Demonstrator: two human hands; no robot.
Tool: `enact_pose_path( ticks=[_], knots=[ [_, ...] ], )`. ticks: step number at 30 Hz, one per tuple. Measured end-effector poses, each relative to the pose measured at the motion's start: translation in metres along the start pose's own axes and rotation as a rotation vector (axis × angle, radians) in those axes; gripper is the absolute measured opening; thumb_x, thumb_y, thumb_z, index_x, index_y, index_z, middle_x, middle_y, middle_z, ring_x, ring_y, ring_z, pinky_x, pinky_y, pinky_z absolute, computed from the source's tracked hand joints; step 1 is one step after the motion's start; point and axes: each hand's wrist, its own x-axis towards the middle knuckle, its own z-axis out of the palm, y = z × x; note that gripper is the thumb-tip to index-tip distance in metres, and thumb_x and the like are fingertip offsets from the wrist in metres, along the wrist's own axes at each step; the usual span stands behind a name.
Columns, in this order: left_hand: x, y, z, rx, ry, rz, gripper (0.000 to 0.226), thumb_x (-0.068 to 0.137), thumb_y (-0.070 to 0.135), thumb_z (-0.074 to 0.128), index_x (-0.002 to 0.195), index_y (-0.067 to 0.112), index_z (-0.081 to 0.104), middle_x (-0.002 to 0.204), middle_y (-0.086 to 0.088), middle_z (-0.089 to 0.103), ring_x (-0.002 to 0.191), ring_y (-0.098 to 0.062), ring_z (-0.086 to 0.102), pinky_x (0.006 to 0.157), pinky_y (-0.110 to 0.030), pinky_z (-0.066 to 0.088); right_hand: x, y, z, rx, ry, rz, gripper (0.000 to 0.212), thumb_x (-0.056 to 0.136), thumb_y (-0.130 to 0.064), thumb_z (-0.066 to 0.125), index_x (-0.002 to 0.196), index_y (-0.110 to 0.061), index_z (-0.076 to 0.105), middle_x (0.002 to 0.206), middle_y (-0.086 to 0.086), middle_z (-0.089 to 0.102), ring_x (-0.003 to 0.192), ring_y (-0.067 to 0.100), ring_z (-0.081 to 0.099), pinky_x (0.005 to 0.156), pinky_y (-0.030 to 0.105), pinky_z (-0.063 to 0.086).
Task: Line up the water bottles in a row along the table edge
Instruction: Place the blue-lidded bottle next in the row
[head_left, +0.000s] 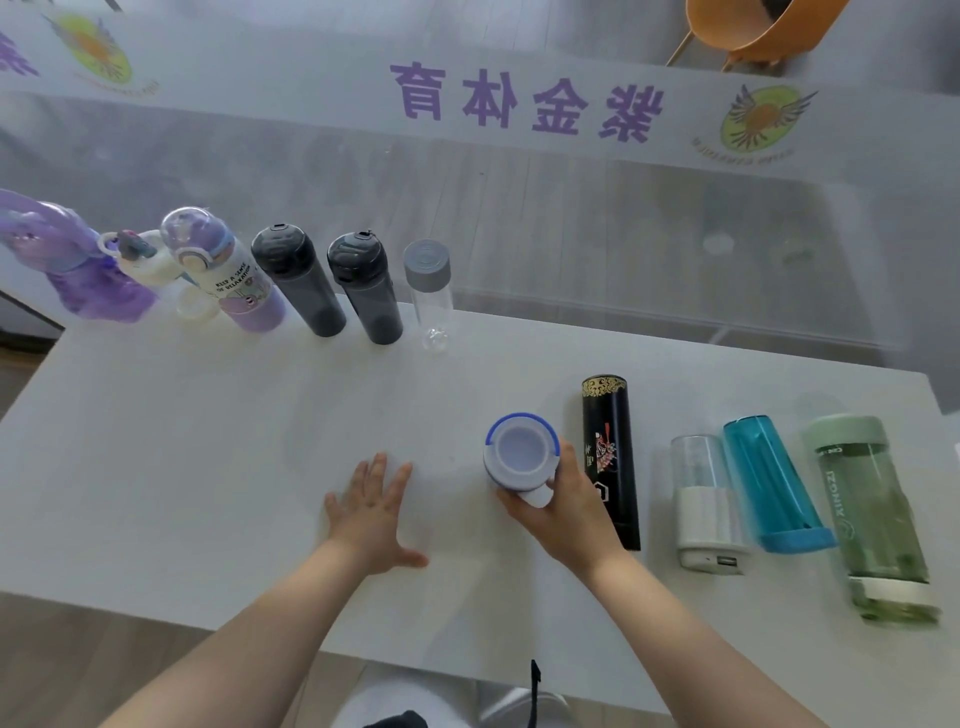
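Note:
A row of several upright bottles stands along the far edge of the white table (182, 447): a purple one (88, 275), a small white one (150, 260), a lilac printed one (228, 275), two dark grey ones (298, 280) (366, 288) and a clear one with a grey cap (431, 291). My right hand (563, 506) grips a white bottle with a blue-rimmed lid (519, 452), held upright near the table's middle. Flat on the table lies my left hand (371, 512), fingers spread. To the right lie a black flask (610, 462), a clear-and-white bottle (704, 499), a blue bottle (769, 478) and a green bottle (872, 514).
A frosted glass partition with purple lettering (519, 104) rises right behind the far table edge. An orange chair (753, 31) shows behind the glass at the top right. The near table edge runs just in front of my forearms.

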Motion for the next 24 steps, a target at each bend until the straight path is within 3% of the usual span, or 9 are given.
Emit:
enact_pose_path(
  ticks=[5,8,12,17,24],
  knots=[
    [0.001,0.001,-0.009,0.014,0.019,0.007,0.128,0.062,0.072,0.069,0.149,0.034,-0.017,0.160,-0.003,-0.023,0.149,-0.028,-0.011,0.112,-0.055,0.023,0.007,-0.002,0.007,0.047,0.036,-0.011,0.066,0.071,-0.040,0.081,0.121,-0.037,0.038,0.110,-0.022,0.057,0.098,0.007,0.062,0.082,0.036,0.055],
    [0.011,-0.002,-0.028,-0.052,0.014,0.003,0.124,0.064,0.069,0.070,0.150,0.035,-0.012,0.160,-0.001,-0.020,0.148,-0.030,-0.003,0.112,-0.056,0.024,0.021,-0.003,0.007,0.031,0.029,-0.041,0.066,0.071,-0.037,0.081,0.121,-0.033,0.037,0.111,-0.019,0.055,0.099,0.003,0.058,0.083,0.035,0.055],
    [0.028,-0.006,-0.036,-0.057,0.012,-0.019,0.125,0.065,0.068,0.070,0.150,0.034,-0.015,0.159,-0.001,-0.025,0.148,-0.029,-0.017,0.113,-0.062,0.015,0.047,-0.007,0.006,0.019,0.042,-0.059,0.067,0.071,-0.034,0.082,0.120,-0.030,0.036,0.112,-0.011,0.056,0.100,0.005,0.058,0.083,0.035,0.054],
    [0.032,-0.006,-0.026,-0.089,0.026,-0.028,0.127,0.064,0.068,0.071,0.149,0.035,-0.018,0.157,0.000,-0.029,0.146,-0.030,-0.022,0.112,-0.064,0.011,0.086,-0.013,0.007,0.026,0.070,-0.066,0.067,0.070,-0.035,0.082,0.119,-0.027,0.037,0.109,-0.009,0.058,0.095,0.011,0.059,0.082,0.041,0.054],
    [0.035,-0.006,-0.025,-0.132,0.010,-0.033,0.128,0.064,0.064,0.073,0.148,0.036,-0.019,0.157,0.000,-0.030,0.145,-0.030,-0.025,0.112,-0.066,0.005,0.142,-0.031,0.007,0.022,0.113,-0.075,0.066,0.068,-0.037,0.082,0.118,-0.023,0.040,0.110,-0.008,0.060,0.094,0.009,0.057,0.080,0.027,0.048]
  ],
)
